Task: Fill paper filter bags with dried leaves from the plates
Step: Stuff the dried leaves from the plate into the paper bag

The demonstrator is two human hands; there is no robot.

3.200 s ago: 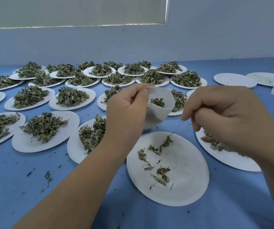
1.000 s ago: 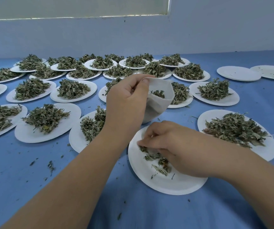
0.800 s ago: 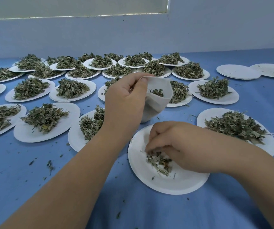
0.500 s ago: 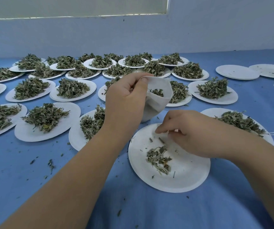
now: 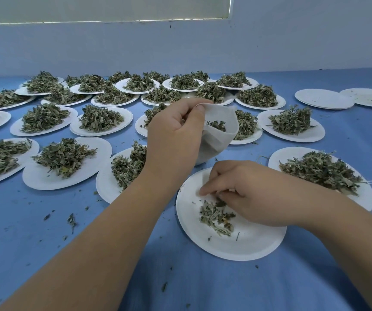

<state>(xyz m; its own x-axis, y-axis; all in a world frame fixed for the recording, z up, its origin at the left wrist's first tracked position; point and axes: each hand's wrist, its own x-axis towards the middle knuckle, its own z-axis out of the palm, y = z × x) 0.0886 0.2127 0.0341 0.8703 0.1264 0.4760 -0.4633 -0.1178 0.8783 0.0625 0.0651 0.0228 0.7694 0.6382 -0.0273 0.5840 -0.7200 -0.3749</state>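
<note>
Only the head cam here, looking down at a blue table (image 5: pixel 46 221). The left hand (image 5: pixel 171 135) is up off the table, thumb and fingers pinching the rim of a white paper filter bag (image 5: pixel 218 140) so its mouth gapes open toward the right. You can see some dried leaves (image 5: pixel 216 125) sitting inside it.

Just below the bag is the near plate (image 5: pixel 236 245), mostly bare, with a small loose pile (image 5: pixel 216 215) of leaves on it. The right hand (image 5: pixel 248 194) is down on that plate, fingers bent over the top of the pile and touching it. Honestly can't tell if it has actually pinched any.

Lots of full plates (image 5: pixel 279 156) all around, heaped with leaves, plus bare plates (image 5: pixel 324 98) far right.
</note>
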